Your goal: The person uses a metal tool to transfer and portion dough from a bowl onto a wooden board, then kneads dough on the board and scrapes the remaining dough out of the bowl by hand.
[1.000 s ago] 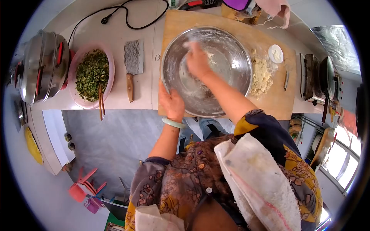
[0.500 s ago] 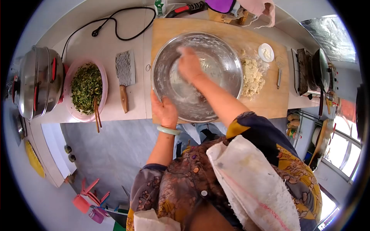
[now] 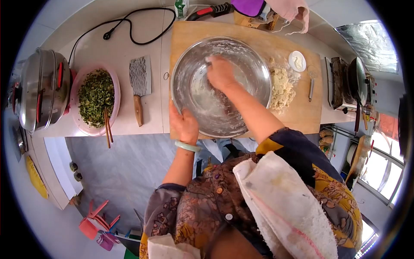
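Note:
A wide stainless steel bowl, its inner wall streaked with white flour or dough residue, rests on a wooden board. My left hand grips its near-left rim, and a pale green bangle circles that wrist. Inside the bowl, my right hand is closed with bent fingers against the far-left part of the inner wall. Something small and pale shows at its fingertips, too unclear to name. Crumbly pale dough lies on the board just right of the bowl.
On the board are a small white bowl and a whisk. To the left lie a cleaver, a pink basin of chopped greens with chopsticks, and a steamer pot. A stove stands right.
My right hand has moved slightly right and down along the bowl's inside. My left hand keeps its hold on the rim, and the bowl stays nearly in place.

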Motion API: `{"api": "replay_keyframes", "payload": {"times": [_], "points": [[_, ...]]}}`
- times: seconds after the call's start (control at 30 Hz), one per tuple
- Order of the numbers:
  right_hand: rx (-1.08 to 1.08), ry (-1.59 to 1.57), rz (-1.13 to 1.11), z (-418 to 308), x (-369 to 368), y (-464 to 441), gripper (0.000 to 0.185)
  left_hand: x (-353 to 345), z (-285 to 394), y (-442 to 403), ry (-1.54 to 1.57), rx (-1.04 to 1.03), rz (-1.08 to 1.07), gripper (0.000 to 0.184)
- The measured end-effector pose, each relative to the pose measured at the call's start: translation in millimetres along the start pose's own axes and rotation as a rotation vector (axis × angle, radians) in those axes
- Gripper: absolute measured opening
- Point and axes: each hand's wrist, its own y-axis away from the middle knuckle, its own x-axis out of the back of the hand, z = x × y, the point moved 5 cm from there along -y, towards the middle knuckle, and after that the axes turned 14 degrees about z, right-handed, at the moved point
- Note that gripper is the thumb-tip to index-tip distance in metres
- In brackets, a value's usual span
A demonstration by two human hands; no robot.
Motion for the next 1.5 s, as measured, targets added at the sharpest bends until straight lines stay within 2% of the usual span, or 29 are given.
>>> {"api": "replay_keyframes", "payload": {"times": [0.07, 0.17, 0.27, 0.3, 0.37, 0.47, 0.5, 0.6, 0.7, 0.8, 0.9, 0.93, 1.0, 1.1, 1.2, 1.3, 1.4, 1.5], "points": [[0.087, -0.072, -0.055, -11, -17, 11, 0.026, 1, -1, 1, 0.006, 0.026, -0.01, 0.042], [0.105, -0.177, -0.3, -44, -18, 30, 0.023, 2, 0, 0, 0.033, 0.075, -0.013, 0.045], [0.244, -0.291, -0.415, -30, -15, 40, 0.025, 0, -1, 1, 0.068, 0.108, 0.012, 0.051], [0.011, -0.165, -0.326, -13, -7, 25, 0.027, 0, -1, 2, 0.041, 0.096, 0.026, 0.051], [-0.172, -0.057, -0.011, 10, 28, -9, 0.03, 1, 1, 1, 0.038, 0.073, 0.034, 0.05], [0.047, 0.025, -0.048, 0, 8, -10, 0.032, -1, 7, 1, 0.08, 0.059, -0.003, 0.049], [0.148, -0.059, -0.035, -3, -10, -2, 0.032, 0, 8, 0, 0.066, 0.07, -0.017, 0.048], [0.402, -0.032, -0.321, -42, -25, 39, 0.025, 0, 5, 0, 0.056, 0.093, -0.004, 0.046], [0.636, -0.059, -0.61, -42, -11, 87, 0.021, -1, 3, 1, 0.078, 0.098, 0.05, 0.046], [0.502, -0.078, -0.887, -37, 18, 94, 0.021, -2, 2, 1, 0.106, 0.109, 0.074, 0.046], [0.345, 0.044, -0.36, -14, 18, 32, 0.026, -2, 4, 1, 0.138, 0.101, 0.07, 0.046], [0.449, 0.019, -0.153, -4, 13, 10, 0.029, -3, 5, 0, 0.151, 0.089, 0.063, 0.046], [0.401, 0.191, -0.324, -7, -1, 6, 0.03, -3, 4, -1, 0.082, 0.067, 0.063, 0.046], [0.545, 0.047, -0.446, -22, -7, 62, 0.021, -4, -1, 0, 0.111, 0.092, 0.083, 0.046], [0.67, -0.076, -0.616, -28, 13, 108, 0.024, -5, -9, 1, 0.177, 0.126, 0.121, 0.045], [0.564, -0.002, -0.619, -29, 14, 74, 0.022, -3, 3, -1, 0.142, 0.068, 0.112, 0.044], [0.483, 0.089, -0.278, -18, -4, 2, 0.021, -4, 3, 1, 0.132, 0.063, 0.118, 0.044], [0.59, 0.079, -0.487, -29, -3, 39, 0.015, -1, -1, 0, 0.1, 0.083, 0.11, 0.044]]}}
